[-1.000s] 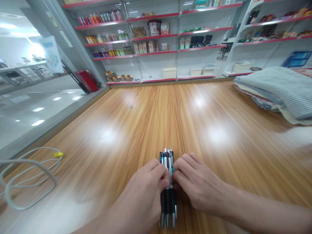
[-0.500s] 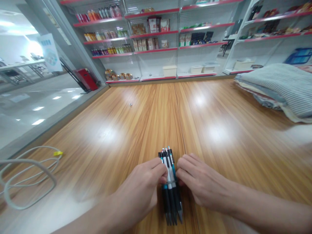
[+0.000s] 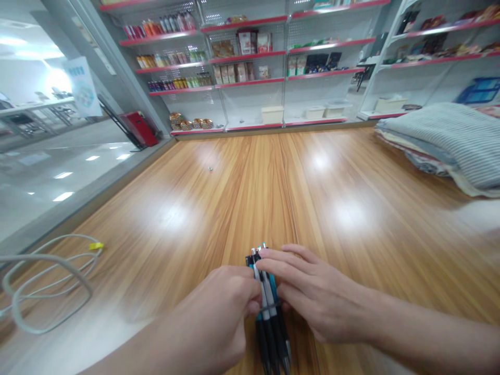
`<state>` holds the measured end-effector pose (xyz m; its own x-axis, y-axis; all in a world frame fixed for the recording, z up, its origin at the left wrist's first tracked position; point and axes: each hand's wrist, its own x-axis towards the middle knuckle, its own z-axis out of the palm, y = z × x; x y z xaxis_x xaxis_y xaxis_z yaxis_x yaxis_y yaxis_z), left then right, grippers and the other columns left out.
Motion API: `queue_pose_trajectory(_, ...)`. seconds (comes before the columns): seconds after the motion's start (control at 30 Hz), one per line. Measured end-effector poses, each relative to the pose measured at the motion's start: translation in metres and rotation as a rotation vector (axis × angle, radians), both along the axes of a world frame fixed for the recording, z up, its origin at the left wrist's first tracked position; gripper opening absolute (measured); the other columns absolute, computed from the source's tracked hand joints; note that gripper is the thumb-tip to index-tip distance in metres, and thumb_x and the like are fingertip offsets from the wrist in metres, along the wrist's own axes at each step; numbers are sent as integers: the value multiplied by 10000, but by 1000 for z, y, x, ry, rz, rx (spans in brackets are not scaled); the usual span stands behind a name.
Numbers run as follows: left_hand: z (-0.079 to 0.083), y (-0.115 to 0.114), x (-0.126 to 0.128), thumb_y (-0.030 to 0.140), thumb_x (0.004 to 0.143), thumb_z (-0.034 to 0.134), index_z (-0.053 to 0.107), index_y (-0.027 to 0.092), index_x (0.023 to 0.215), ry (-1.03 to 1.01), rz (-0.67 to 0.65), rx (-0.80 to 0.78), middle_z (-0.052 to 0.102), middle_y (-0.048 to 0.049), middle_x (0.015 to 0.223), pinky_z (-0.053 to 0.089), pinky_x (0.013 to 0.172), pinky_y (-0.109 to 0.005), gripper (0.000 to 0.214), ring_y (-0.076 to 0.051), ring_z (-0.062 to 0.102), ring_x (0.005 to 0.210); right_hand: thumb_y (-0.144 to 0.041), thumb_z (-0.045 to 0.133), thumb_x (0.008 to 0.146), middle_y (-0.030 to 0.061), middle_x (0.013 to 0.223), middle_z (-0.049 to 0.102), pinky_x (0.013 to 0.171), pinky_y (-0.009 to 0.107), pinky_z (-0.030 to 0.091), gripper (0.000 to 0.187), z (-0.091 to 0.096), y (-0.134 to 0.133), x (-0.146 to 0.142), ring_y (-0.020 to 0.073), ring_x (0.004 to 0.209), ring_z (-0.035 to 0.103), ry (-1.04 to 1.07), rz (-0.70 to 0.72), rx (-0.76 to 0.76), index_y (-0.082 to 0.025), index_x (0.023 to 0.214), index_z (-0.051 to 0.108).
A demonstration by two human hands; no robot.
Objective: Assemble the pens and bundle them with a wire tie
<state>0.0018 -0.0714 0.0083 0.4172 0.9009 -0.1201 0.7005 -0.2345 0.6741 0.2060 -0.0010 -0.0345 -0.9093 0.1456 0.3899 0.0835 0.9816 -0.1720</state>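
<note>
A bundle of several pens [image 3: 269, 312] lies between my hands, with black grips, white and blue barrels and metal tips pointing toward me. A thin grey band [image 3: 269, 307] runs around their middle. My left hand [image 3: 230, 297] is closed on the bundle's left side, its fingertips partly hidden. From the right, my right hand [image 3: 312, 291] grips the bundle: its long fingers reach over the clip ends, while the lower fingers press near the band. The right thumb is mostly hidden.
A looped white cable [image 3: 50, 260] with a yellow tag lies at left on the wooden table [image 3: 250, 198]. Folded striped cloth [image 3: 449, 140] is piled at the far right. A tiny object [image 3: 210, 168] sits farther back. Stocked shelves [image 3: 250, 83] stand behind.
The pens have shifted slightly left and toward me. My right hand's fingers have stretched out over the clip ends, where before they were curled beside the bundle. My left hand has moved slightly.
</note>
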Motion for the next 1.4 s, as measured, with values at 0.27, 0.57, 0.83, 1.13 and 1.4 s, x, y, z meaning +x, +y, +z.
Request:
queue_pose_trajectory(0.27, 12, 13, -3, 372, 889, 437, 507, 152, 734, -381, 247, -835, 550, 25, 548, 369, 336, -165, 278, -83, 500, 355, -172, 538, 773, 199, 1312, 466, 1095, 498, 253, 248, 1, -6, 2, 338, 1297, 339, 21, -120, -13, -64, 982, 614)
queue_pose_trajectory(0.57, 8, 14, 9, 448, 863, 539, 602, 98, 880, -702, 425, -667, 680, -121, 954, 503, 414, -167, 356, -141, 682, 589, -91, 492, 815, 203, 1162, 505, 974, 547, 372, 206, 2, -19, -1, 351, 1144, 430, 170, -278, 18, -40, 975, 612)
queue_pose_trajectory(0.83, -3, 7, 20, 416, 870, 542, 600, 117, 852, -723, 501, -498, 694, -75, 787, 542, 493, -218, 306, -159, 686, 613, -7, 431, 824, 130, 858, 539, 829, 398, 511, 158, -9, -21, 0, 295, 1090, 471, 243, -309, -106, -73, 845, 573)
queue_pose_trajectory(1.13, -21, -1, 28, 354, 884, 538, 674, 138, 833, -547, 438, -262, 656, -26, 616, 543, 577, -231, 260, -132, 646, 579, -75, 421, 891, 159, 1003, 556, 795, 405, 525, 149, -14, -19, -3, 268, 1036, 519, 282, -414, -97, -95, 869, 567)
queue_pose_trajectory(1.4, -29, -1, 22, 300, 899, 524, 711, 170, 862, -414, 318, -109, 680, -33, 676, 538, 607, -248, 231, -132, 635, 602, -90, 427, 911, 104, 902, 560, 723, 354, 508, 184, -10, -18, -3, 204, 886, 542, 347, -441, -172, -140, 769, 533)
